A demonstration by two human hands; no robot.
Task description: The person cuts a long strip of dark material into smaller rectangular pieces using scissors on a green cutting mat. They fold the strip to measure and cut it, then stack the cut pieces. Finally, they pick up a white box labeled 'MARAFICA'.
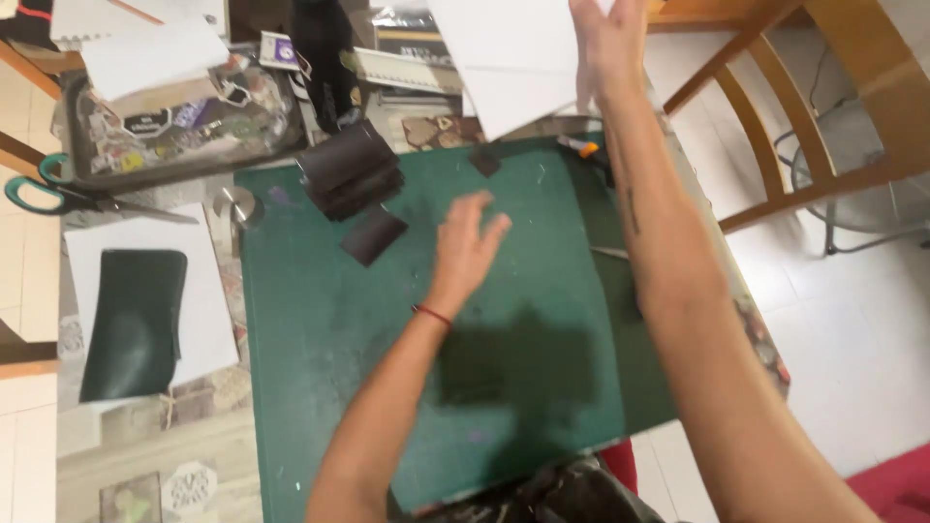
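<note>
Holding up a white sheet of paper (509, 58) with the right hand (605, 44), high above the far edge of the green cutting mat (329, 339); fingers (586, 39) lying flat against the sheet, thumb side hidden, so cannot tell how firmly pinching. Hovering the left hand (467, 247) over the middle of the mat, blurred, fingers (463, 213) loosely spread and holding nothing, a red thread bracelet (432, 315) circling the wrist. Casting a dark rectangular shadow on the mat, nearer than the left hand. Lying at the mat's far left corner: a stack of dark leather pieces (349, 169), with one single dark piece (373, 235) just beside it and a smaller dark scrap (484, 160) further right. Resting left of the mat on the table (136, 436): a dark green leather pouch (136, 324) on white paper (208, 320), teal-handled scissors (44, 194), and a sticker-covered case (179, 126) beyond them.
</note>
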